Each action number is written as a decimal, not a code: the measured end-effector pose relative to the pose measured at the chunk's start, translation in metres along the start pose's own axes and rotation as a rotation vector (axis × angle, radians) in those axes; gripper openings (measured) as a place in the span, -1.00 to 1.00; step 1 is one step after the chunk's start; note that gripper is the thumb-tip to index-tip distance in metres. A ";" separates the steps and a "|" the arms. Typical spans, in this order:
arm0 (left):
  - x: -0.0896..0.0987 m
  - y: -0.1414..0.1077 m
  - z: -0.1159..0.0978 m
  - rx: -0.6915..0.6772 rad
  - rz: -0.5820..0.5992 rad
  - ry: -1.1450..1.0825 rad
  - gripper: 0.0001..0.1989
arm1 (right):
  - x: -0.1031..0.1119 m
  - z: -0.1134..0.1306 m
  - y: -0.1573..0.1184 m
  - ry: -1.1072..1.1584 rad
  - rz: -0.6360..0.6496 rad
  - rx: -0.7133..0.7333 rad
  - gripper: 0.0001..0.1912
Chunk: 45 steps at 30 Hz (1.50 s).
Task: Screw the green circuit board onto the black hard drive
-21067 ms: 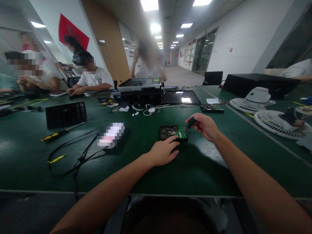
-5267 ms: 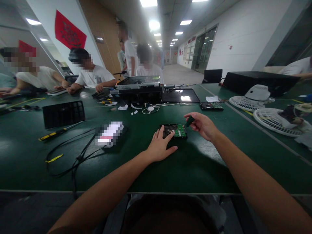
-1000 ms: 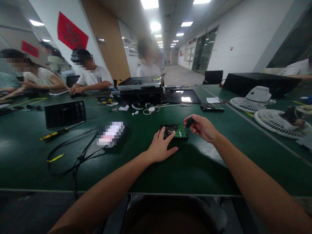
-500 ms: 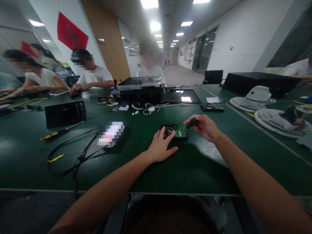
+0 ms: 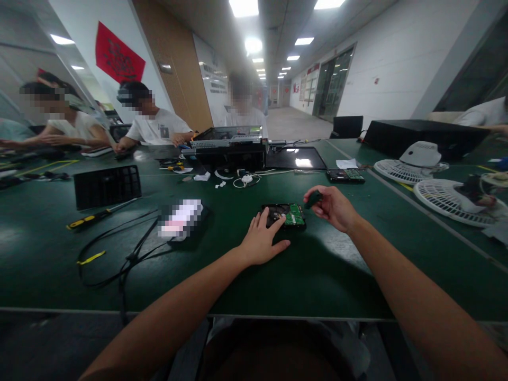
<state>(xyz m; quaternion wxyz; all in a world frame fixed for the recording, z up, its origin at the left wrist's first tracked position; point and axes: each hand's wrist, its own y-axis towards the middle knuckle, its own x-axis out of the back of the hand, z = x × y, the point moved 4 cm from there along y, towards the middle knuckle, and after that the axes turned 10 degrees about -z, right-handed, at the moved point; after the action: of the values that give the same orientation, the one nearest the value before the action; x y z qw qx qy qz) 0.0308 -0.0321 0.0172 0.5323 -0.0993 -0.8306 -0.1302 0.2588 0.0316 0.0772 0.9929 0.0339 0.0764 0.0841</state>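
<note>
A hard drive (image 5: 294, 216) with a green circuit board lies flat on the green table (image 5: 317, 286), in front of me. My left hand (image 5: 261, 238) rests on the drive's left part, fingers spread, and its thumb touches the table. Just right of the drive, my right hand (image 5: 330, 207) is raised a little above the table. Its fingers are closed on a small dark green object (image 5: 313, 199), which I cannot identify. That object is apart from the drive.
On the left are a yellow-black screwdriver (image 5: 91, 217), a black panel (image 5: 107, 187), black cables (image 5: 133, 256) and a pixelated device (image 5: 180, 219). Farther back stand an opened metal case (image 5: 226, 153) and another drive (image 5: 345, 175). White fan parts (image 5: 448, 198) lie right. People sit across.
My right hand has moved slightly right, away from the drive, with the dark green object still in it. My left hand has stayed in place. People at the far left have shifted.
</note>
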 end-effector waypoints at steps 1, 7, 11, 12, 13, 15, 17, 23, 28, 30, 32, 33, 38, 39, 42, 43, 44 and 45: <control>0.000 0.000 0.000 0.003 -0.001 0.002 -0.16 | 0.000 0.000 0.000 0.006 -0.006 0.001 -0.70; 0.001 0.000 -0.003 -0.009 -0.014 0.026 -0.17 | -0.005 0.000 -0.002 0.024 -0.025 0.000 -0.71; 0.000 0.000 -0.003 -0.010 -0.016 0.027 -0.17 | -0.004 -0.002 0.000 -0.003 -0.048 0.022 -0.69; 0.000 0.000 -0.003 -0.009 -0.013 0.024 -0.17 | -0.004 -0.003 0.001 -0.014 -0.055 0.031 -0.69; 0.000 0.000 -0.003 -0.008 -0.011 0.022 -0.16 | -0.003 -0.003 0.001 -0.023 -0.063 0.037 -0.70; 0.001 0.000 -0.002 -0.006 -0.008 0.022 -0.16 | -0.002 -0.003 0.002 -0.036 -0.076 0.045 -0.70; 0.001 0.000 -0.002 -0.007 -0.005 0.023 -0.16 | -0.001 -0.002 0.002 -0.047 -0.080 0.052 -0.68; 0.002 0.000 -0.002 0.007 0.008 0.005 -0.15 | -0.002 -0.001 0.002 -0.099 -0.079 0.072 -0.63; 0.002 0.001 -0.002 0.012 0.009 -0.002 -0.15 | 0.002 -0.002 0.003 -0.110 -0.073 0.090 -0.67; 0.002 0.000 -0.001 0.010 0.007 -0.004 -0.15 | 0.003 -0.003 0.004 -0.094 -0.072 0.082 -0.70; 0.001 0.000 0.000 0.007 0.007 -0.007 -0.15 | 0.003 -0.003 0.003 -0.074 -0.067 0.068 -0.71; 0.001 0.000 0.000 0.003 0.007 -0.008 -0.15 | 0.003 -0.004 0.003 -0.067 -0.068 0.059 -0.71; -0.001 0.001 0.000 -0.013 -0.018 0.016 -0.17 | 0.000 -0.003 0.002 -0.057 -0.057 0.047 -0.65; -0.002 0.001 0.000 -0.013 -0.018 0.018 -0.17 | -0.001 -0.003 0.001 -0.058 -0.054 0.047 -0.63; -0.001 0.001 0.000 -0.004 -0.005 0.007 -0.16 | -0.001 -0.004 0.002 -0.047 -0.062 0.033 -0.56; 0.000 0.001 0.000 0.001 -0.001 0.002 -0.15 | -0.001 -0.005 0.002 -0.040 -0.062 0.024 -0.54; 0.000 0.001 0.000 0.005 0.001 -0.001 -0.15 | 0.000 -0.006 0.002 -0.031 -0.060 0.015 -0.53; 0.000 0.001 0.000 0.007 0.003 -0.003 -0.15 | 0.000 -0.006 0.002 -0.023 -0.058 0.006 -0.52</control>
<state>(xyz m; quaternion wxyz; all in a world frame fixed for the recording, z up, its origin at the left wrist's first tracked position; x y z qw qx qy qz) 0.0311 -0.0314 0.0175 0.5314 -0.0987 -0.8318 -0.1263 0.2574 0.0341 0.0716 0.9957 0.0357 0.0661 0.0545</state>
